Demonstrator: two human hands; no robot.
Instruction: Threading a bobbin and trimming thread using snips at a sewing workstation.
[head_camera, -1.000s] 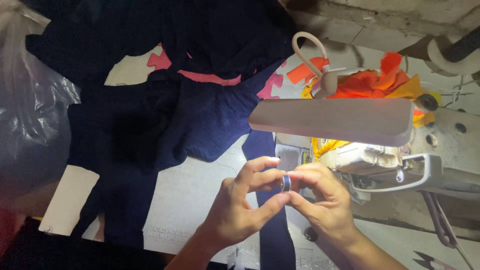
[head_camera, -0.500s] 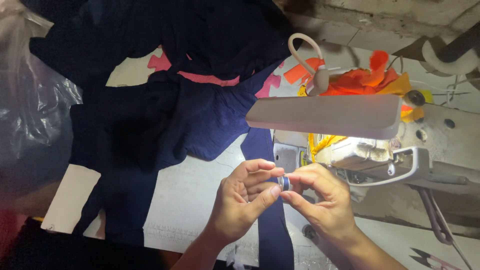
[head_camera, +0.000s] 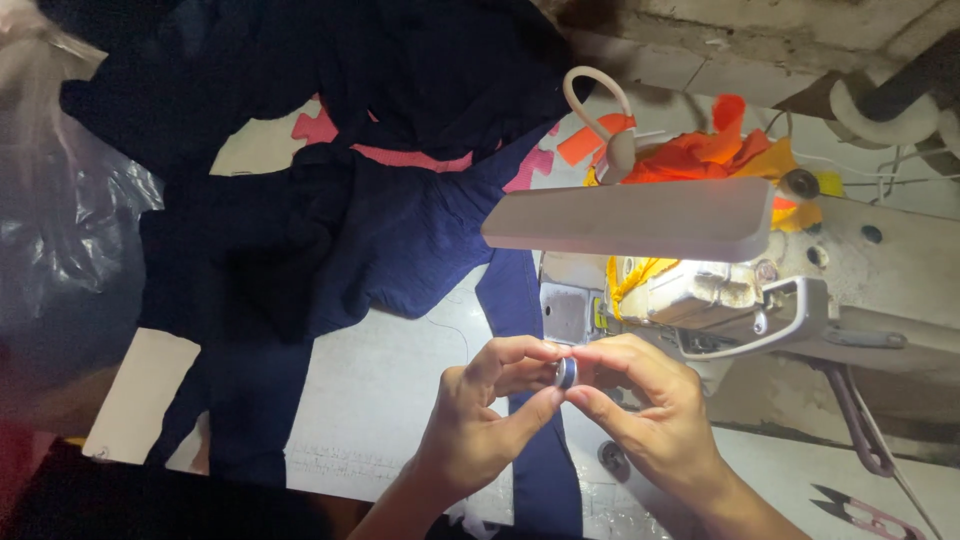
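My left hand (head_camera: 480, 425) and my right hand (head_camera: 650, 415) meet over the sewing table, fingertips together. Between them they pinch a small round metal bobbin (head_camera: 566, 373) wound with dark blue thread. Both thumbs and forefingers press on it. The hands hover just in front of the sewing machine (head_camera: 800, 300), above a strip of dark blue cloth (head_camera: 520, 300) that runs down the table. A large heap of dark navy fabric (head_camera: 300, 220) lies to the left and behind.
A white lamp head (head_camera: 630, 220) shines over the machine. Orange and yellow cloth scraps (head_camera: 720, 150) sit on the machine top. A clear plastic bag (head_camera: 60, 230) bulges at the left. Thread snips (head_camera: 860, 510) lie at the lower right. The white tabletop (head_camera: 380, 400) shows under the hands.
The hands stay together on the bobbin, with only small finger shifts. The view has moved slightly.
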